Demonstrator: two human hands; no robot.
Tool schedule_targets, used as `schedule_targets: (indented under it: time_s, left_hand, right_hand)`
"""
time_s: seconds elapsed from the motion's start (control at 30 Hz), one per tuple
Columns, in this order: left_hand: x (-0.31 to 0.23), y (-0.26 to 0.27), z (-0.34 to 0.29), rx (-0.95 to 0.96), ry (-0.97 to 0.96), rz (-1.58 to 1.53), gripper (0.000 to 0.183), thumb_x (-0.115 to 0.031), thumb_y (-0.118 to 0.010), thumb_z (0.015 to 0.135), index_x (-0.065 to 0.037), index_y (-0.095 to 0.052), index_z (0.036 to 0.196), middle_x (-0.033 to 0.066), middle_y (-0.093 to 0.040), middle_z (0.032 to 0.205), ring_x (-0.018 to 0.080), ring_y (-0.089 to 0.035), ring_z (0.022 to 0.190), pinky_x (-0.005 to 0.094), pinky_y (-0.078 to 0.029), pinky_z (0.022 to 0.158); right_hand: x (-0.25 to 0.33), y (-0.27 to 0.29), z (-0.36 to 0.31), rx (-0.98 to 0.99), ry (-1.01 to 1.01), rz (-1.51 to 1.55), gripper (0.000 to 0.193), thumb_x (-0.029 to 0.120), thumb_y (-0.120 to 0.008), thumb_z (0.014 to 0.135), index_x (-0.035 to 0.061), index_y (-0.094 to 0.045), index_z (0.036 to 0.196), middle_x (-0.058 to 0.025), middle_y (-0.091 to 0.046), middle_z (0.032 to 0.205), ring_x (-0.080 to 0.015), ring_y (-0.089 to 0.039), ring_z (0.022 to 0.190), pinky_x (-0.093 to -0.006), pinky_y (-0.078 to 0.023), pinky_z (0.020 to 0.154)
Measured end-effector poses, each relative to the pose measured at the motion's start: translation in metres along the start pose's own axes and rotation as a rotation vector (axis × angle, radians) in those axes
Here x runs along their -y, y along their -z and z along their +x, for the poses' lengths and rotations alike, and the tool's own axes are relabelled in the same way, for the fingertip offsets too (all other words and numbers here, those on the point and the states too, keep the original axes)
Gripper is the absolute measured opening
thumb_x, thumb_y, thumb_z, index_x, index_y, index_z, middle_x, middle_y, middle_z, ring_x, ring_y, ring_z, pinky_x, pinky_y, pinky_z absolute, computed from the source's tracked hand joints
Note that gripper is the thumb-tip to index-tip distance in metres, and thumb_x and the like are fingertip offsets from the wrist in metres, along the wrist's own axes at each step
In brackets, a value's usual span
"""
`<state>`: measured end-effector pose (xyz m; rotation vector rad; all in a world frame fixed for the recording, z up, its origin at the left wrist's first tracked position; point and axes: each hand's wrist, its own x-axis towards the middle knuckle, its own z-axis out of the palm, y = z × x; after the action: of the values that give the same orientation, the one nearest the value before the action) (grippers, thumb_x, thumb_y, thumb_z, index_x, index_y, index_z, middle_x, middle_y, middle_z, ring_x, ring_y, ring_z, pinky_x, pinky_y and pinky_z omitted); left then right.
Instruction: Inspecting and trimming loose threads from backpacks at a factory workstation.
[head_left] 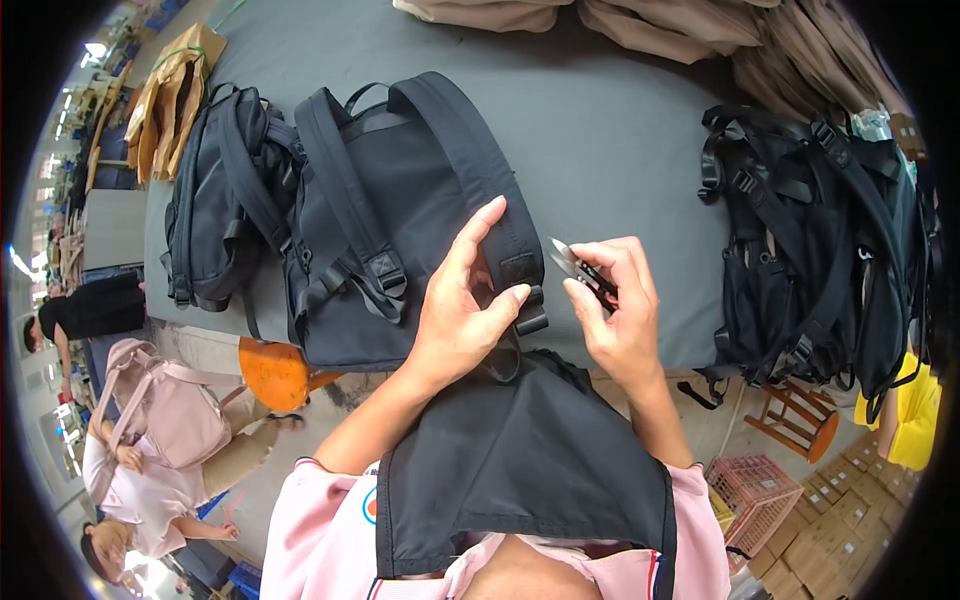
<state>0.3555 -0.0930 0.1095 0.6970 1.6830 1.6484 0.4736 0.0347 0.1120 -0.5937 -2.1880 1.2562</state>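
Observation:
A black backpack (400, 200) lies strap side up on the grey table (620, 140), its lower edge hanging over the near side. My left hand (462, 310) pinches the end of the backpack's right shoulder strap (480, 170) between thumb and fingers. My right hand (615, 310) is just right of it, holding small thread snips (572, 262) whose metal blades point at the strap end. I wear a dark apron (520, 470) over pink sleeves.
A second black backpack (215, 200) lies to the left and a pile of black backpacks (810, 240) to the right. Tan bags (660, 25) sit at the far edge. An orange stool (275, 372), a wooden stool (795, 420), a pink crate (755, 490) and a seated person holding a pink backpack (165, 410) are below.

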Motion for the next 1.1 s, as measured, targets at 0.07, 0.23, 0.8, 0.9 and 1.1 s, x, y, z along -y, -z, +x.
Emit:
schedule_targets:
  time_s: [0.07,0.23,0.8,0.9,1.1]
  left_hand:
    - [-0.004,-0.001,0.000,-0.014,0.025,-0.080,0.075,0.004,-0.062,0.075,-0.003,-0.029,0.142,0.0045,-0.056,0.092,0.0078,-0.054,0.074,0.0209,-0.046,0.069]
    - [-0.002,0.004,-0.002,0.037,0.043,0.013,0.076,0.004,-0.061,0.074,-0.003,-0.029,0.142,0.0040,-0.055,0.093,0.0070,-0.053,0.075,0.0210,-0.045,0.068]
    - [-0.013,0.014,0.000,0.089,0.188,-0.269,0.073,0.005,-0.061,0.076,-0.001,-0.028,0.141,0.0084,-0.051,0.120,0.0130,-0.052,0.105,0.0275,-0.042,0.091]
    - [-0.008,0.014,0.000,0.056,0.207,-0.517,0.066,0.006,-0.058,0.080,0.001,-0.030,0.140,0.0082,-0.050,0.121,0.0116,-0.055,0.100,0.0248,-0.046,0.083]
    - [0.006,0.021,-0.010,0.134,0.568,-1.264,0.033,-0.007,-0.054,0.086,-0.011,-0.043,0.118,0.0137,-0.058,0.087,0.0274,-0.062,0.069,0.0398,-0.052,0.065]
  right_hand:
    - [0.003,0.008,0.006,0.070,0.079,-0.064,0.027,0.002,-0.067,0.074,0.0055,-0.059,0.100,-0.0076,-0.054,0.087,-0.0182,-0.056,0.061,-0.0298,-0.045,0.054]
    - [0.002,0.014,0.018,0.182,0.213,-0.200,0.030,0.005,-0.070,0.068,0.0092,-0.062,0.096,-0.0046,-0.054,0.080,-0.0212,-0.057,0.059,-0.0315,-0.044,0.051]
    - [-0.002,0.006,0.024,0.152,0.220,0.024,0.024,-0.002,-0.069,0.070,0.0036,-0.065,0.093,-0.0059,-0.053,0.077,-0.0149,-0.053,0.062,-0.0275,-0.043,0.054]
    - [-0.004,-0.003,0.024,0.196,0.167,0.044,0.020,-0.001,-0.067,0.073,0.0041,-0.064,0.093,-0.0076,-0.052,0.074,-0.0191,-0.054,0.064,-0.0287,-0.044,0.056]
    - [-0.022,-0.021,0.030,0.185,-0.432,0.721,0.021,0.002,-0.057,0.086,0.0006,-0.053,0.106,-0.0010,-0.050,0.087,-0.0040,-0.045,0.059,-0.0166,-0.037,0.046]
